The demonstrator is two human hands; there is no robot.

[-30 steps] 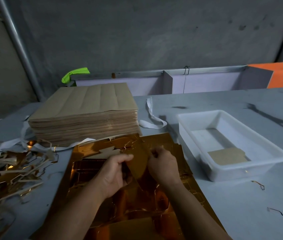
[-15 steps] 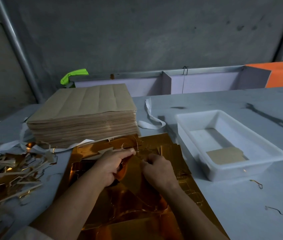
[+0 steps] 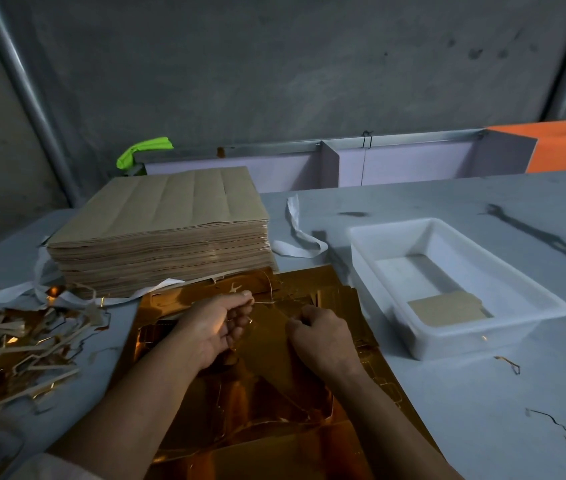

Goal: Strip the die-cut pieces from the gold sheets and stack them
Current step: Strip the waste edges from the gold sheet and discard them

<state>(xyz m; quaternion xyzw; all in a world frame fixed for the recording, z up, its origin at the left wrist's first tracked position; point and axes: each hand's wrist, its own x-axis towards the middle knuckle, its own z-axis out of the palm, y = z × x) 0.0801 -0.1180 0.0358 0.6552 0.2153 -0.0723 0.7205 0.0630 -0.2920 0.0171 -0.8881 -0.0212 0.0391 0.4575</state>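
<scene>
**Slowly does it: working a piece loose from the gold sheet**

Both hands are at the far end of the shiny gold foil-faced sheet (image 3: 274, 427), which lies flat on the pale grey table (image 3: 482, 403) in front of the person. The left hand (image 3: 215, 327) has its fingers curled and seems to pinch the thin waste edge. The right hand (image 3: 323, 337) is closed in a pinch on the flat gold die-cut piece (image 3: 271, 327) that lies between the two hands. How far that piece is already free cannot be told.

To do this step well, I would keep the two grips close either side of the cut line and tear along it, not across. The sheet should stay down so the foil face does not crease. Thin nicks probably hold the piece, so a short sideways pull should beat a hard lift.

One tan card piece (image 3: 447, 311) already lies in the white plastic tub (image 3: 531, 306) on the right, which looks like the stacking spot. Waste should go to the heap of gold and brown offcuts (image 3: 14, 348) on the left. The tall stack of brown-backed sheets (image 3: 160, 230) stands just beyond the hands.
</scene>
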